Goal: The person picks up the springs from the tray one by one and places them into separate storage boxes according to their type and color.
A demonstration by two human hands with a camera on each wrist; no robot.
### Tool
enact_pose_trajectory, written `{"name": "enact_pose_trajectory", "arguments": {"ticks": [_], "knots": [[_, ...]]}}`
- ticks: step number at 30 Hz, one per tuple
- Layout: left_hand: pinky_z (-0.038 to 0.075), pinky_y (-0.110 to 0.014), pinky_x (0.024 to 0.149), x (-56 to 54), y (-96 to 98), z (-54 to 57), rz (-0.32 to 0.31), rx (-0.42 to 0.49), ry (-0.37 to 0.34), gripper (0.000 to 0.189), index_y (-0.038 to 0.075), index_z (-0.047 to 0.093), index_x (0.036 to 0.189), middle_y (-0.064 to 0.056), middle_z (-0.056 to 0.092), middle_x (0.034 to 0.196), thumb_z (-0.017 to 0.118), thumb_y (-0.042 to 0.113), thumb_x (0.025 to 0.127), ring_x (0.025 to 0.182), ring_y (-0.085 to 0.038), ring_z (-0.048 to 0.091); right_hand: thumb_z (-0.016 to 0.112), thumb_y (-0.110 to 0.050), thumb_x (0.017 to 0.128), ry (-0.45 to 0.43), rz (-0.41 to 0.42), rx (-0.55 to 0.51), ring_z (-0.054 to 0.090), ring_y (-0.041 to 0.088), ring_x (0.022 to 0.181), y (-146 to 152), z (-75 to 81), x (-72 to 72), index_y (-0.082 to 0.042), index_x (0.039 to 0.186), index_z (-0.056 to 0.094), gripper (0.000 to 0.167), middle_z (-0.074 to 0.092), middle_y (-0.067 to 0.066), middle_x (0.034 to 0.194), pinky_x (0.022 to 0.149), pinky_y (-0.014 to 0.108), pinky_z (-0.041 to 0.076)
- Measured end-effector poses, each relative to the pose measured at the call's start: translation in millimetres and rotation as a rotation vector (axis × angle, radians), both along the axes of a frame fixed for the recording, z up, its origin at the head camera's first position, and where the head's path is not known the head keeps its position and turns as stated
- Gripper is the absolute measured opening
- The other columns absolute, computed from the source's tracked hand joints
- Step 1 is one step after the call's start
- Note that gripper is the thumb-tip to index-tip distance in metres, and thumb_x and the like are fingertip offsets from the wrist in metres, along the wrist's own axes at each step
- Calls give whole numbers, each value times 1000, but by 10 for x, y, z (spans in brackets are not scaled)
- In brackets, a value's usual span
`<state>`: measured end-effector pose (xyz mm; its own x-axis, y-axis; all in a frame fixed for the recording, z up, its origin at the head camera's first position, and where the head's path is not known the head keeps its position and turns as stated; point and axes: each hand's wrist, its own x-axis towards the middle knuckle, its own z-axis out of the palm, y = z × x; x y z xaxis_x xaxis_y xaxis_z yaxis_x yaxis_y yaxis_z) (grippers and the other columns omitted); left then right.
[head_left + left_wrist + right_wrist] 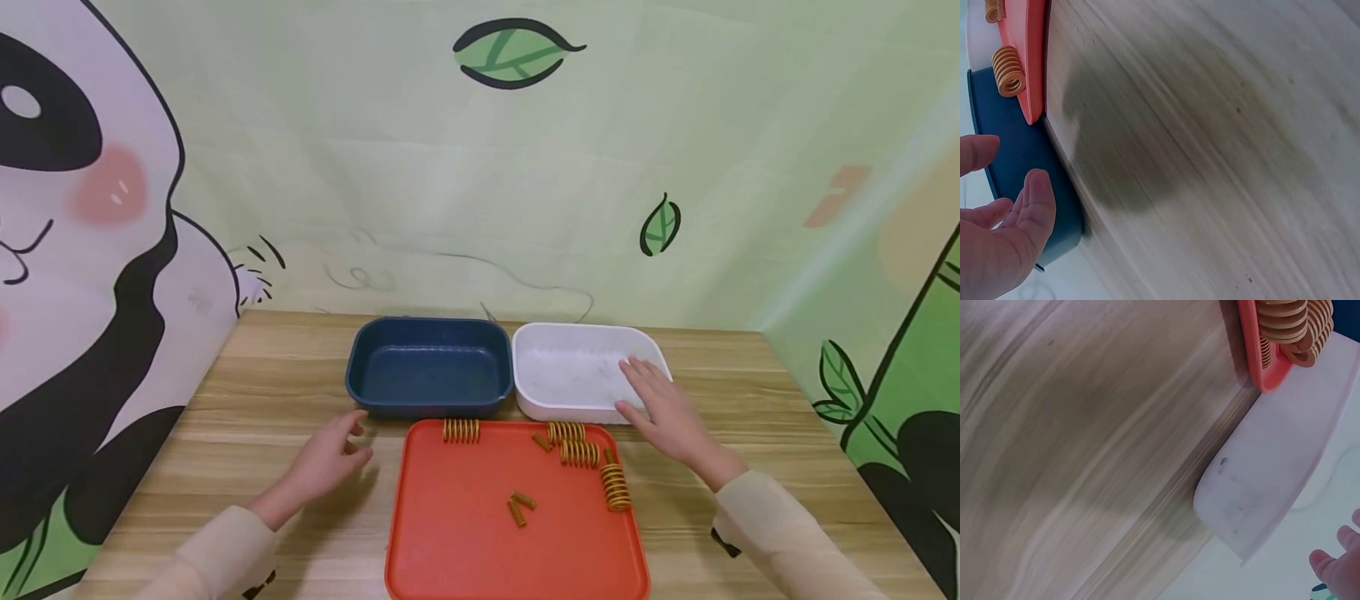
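My left hand (326,458) hovers over the table left of the red tray (457,533), fingers loosely bent and holding nothing. Close in front of it stands a dark blue bin (431,410). My right hand (667,417) has its fingers spread and overlaps the right end of the white bin (573,412) in the head view; nothing is in its grasp. Large gold coil springs lie on the tray: one spring (461,431) at the back edge, others, such as this spring (580,453), around the back right corner. Two small springs (517,512) lie mid-tray, with more small ones near the large springs.
Both bins stand side by side behind the tray on a wood-grain table (262,383). A printed cloth backdrop (375,167) with a panda and leaves rises behind the table and along its sides.
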<state>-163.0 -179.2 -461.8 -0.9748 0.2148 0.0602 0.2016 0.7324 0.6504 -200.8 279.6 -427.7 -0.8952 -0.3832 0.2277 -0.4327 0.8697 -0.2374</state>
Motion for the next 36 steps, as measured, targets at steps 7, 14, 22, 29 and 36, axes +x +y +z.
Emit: {"name": "enact_pose_trajectory", "arguments": {"ticks": [7, 14, 22, 29, 36], "knots": [[51, -37, 67, -12, 47, -46, -32, 57, -54, 51, -8, 44, 121, -21, 58, 95, 63, 5, 75, 76, -27, 63, 52, -33, 85, 54, 46, 12, 31, 37, 125, -47, -4, 15, -6, 135, 33, 60, 35, 19, 137, 98, 54, 26], [49, -35, 69, 9, 121, -28, -47, 81, -85, 52, -6, 45, 120, -16, 61, 93, 65, 7, 74, 79, -25, 61, 56, -29, 83, 108, 88, 1, 36, 36, 122, -97, -16, 28, -3, 131, 39, 58, 40, 19, 134, 98, 51, 28], [45, -26, 55, 13, 129, -120, -94, 176, -79, 52, -5, 46, 117, -15, 60, 89, 66, 15, 74, 68, -15, 57, 58, -25, 82, 140, 103, -19, 40, 35, 118, -146, -7, 47, -3, 129, 42, 54, 43, 19, 131, 96, 49, 30], [47, -28, 48, 60, 244, -53, -34, 292, -266, 52, -5, 43, 121, -21, 56, 95, 65, 6, 75, 55, -18, 56, 59, -23, 81, 164, 138, -34, 44, 33, 115, -201, 31, 85, -2, 125, 47, 50, 46, 18, 128, 95, 47, 33], [46, -27, 48, 67, 303, -138, -58, 267, -275, 49, -4, 45, 120, -18, 56, 92, 63, 3, 74, 52, -13, 51, 60, -23, 80, 187, 169, -32, 48, 31, 111, -256, 5, 103, -5, 122, 51, 47, 51, 15, 125, 92, 45, 36]]}}
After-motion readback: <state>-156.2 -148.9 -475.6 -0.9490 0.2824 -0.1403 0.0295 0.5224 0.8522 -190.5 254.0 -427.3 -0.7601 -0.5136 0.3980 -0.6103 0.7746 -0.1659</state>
